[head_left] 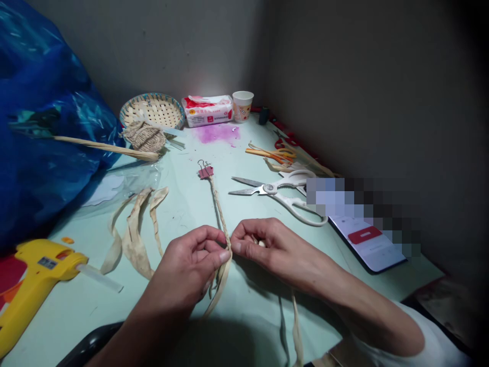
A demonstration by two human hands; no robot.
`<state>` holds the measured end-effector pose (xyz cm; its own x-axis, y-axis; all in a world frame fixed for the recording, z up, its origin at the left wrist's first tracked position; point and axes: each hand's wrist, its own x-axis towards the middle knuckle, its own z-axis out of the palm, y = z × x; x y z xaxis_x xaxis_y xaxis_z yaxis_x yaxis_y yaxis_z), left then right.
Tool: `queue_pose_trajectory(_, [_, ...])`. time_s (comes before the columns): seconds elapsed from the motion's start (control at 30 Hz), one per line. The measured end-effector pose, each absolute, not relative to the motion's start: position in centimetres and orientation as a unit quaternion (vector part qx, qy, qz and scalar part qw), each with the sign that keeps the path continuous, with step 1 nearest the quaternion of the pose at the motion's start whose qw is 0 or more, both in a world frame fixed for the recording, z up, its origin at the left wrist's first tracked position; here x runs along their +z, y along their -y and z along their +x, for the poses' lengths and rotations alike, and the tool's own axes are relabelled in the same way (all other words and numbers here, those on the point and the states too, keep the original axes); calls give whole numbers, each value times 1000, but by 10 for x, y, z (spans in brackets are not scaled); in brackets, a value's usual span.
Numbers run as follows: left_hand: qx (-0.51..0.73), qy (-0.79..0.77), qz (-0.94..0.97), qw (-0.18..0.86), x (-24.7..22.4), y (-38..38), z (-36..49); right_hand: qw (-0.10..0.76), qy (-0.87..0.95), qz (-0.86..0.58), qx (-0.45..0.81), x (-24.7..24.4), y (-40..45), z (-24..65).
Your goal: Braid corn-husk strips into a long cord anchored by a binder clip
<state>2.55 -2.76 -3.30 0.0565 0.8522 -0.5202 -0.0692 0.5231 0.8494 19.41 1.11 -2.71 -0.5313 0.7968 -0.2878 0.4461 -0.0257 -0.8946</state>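
Observation:
A thin braided cord of pale dried husk strips (218,205) runs toward me from a pink binder clip (206,172). My left hand (194,262) pinches the near end of the braid between thumb and fingers. Close on its right, my right hand (267,243) is closed, with thumb and forefinger pinching a strand at the braid's edge. A loose strip (220,290) hangs below my left hand, and another strip (295,326) trails down under my right wrist. Fingers hide the exact point where the strands cross.
White-handled scissors (275,191) lie open beyond my right hand, beside a phone (369,237). Loose husk strips (135,234) and a yellow glue gun (46,270) lie left. Behind are a twine ball (144,138), woven basket (153,104), tissue pack (209,111) and paper cup (242,108).

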Motion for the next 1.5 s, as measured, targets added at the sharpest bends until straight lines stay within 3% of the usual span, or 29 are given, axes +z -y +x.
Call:
queue_pose_trajectory(0.43, [342, -608, 349, 626, -30, 29, 26, 178, 744, -443, 467, -28, -12, 196])
queue_pose_trajectory(0.77, [341, -626, 350, 608, -31, 29, 27, 237, 727, -556, 326, -3, -6, 209])
queue_pose_trajectory(1.0, [364, -650, 352, 566, -31, 29, 31, 285, 693, -491, 445, 7, -3, 215])
queue_pose_trajectory(1.2, [357, -642, 329, 593, -32, 28, 31, 280, 636, -391, 604, -10, 1, 199])
queue_pose_trajectory(1.37, [360, -639, 306, 607, -27, 27, 32, 281, 660, -406, 566, -18, 3, 195])
queue_pose_trajectory(1.5, [356, -645, 306, 603, -26, 27, 32, 225, 683, -429, 547, -21, 3, 198])
